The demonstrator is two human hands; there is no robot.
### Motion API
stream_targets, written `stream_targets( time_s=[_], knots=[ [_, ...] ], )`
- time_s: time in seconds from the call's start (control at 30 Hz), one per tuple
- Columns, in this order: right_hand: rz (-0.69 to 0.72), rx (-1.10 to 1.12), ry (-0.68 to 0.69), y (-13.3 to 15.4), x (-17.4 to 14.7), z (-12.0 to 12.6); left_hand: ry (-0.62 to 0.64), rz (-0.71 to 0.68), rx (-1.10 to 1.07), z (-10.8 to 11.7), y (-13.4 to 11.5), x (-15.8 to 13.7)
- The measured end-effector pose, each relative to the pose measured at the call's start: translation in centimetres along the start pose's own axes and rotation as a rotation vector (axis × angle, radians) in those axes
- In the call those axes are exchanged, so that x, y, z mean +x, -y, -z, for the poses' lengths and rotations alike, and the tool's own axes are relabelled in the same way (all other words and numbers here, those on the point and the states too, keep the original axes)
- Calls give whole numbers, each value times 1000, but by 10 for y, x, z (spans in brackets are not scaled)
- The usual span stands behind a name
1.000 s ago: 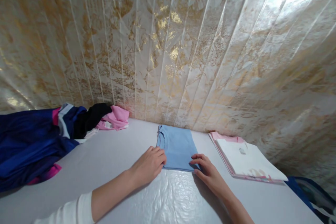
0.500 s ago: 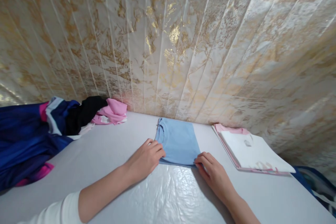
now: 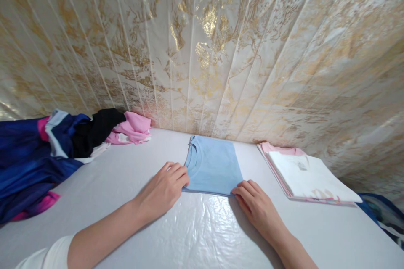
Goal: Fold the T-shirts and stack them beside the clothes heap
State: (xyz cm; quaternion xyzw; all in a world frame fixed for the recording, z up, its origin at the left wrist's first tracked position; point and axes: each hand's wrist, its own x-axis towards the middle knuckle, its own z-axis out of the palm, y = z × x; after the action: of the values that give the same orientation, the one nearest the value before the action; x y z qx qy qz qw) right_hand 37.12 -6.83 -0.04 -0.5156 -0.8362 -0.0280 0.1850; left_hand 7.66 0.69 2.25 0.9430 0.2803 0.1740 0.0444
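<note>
Two hands flank the near edge of one folded light-blue shirt, which lies flat on the white-covered bench at the centre of the frame, just below the middle. Its neckline faces the left of the frame, and its lower edge runs nearly level across the picture from one hand to the other. The shape is close to square, so no long axis stands out. The left hand touches the lower-left corner, fingers bent and held together; whether they pinch cloth I cannot tell, as the thumb is hidden. The right hand has its bent fingertips at the lower-right corner, thumb tucked beneath; a pinch there is also unclear. Neither hand is nearer: from both, the shirt extends toward the upper part of the frame and inward, with a folded stack well apart at right
</note>
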Motion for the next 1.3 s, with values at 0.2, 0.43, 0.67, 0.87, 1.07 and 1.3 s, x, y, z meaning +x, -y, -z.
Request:
stream_targets(
  time_s=[0.2, 0.43, 0.67, 0.87, 1.07, 1.3],
  knots=[
    [-27, 42, 7, 3, -2, 0, -25, 30, -43, 0, 1, -12],
    [18, 59, -31, 26, 18, -5, -70, 144, -102, -2, -1, -26],
    [47, 81, -11, 50, 53, -26, -76, 121, -58, -6, 1, -16],
    [24, 144, -7, 46, 52, -27, -83, 184, -67, -5, 10, -21],
    [34, 215, -25, 45, 47, -24, -101, 281, -108, -5, 9, -23],
    [32, 249, 0, 40, 47, -24, -80, 145, -110, -6, 0, -15]
  ],
)
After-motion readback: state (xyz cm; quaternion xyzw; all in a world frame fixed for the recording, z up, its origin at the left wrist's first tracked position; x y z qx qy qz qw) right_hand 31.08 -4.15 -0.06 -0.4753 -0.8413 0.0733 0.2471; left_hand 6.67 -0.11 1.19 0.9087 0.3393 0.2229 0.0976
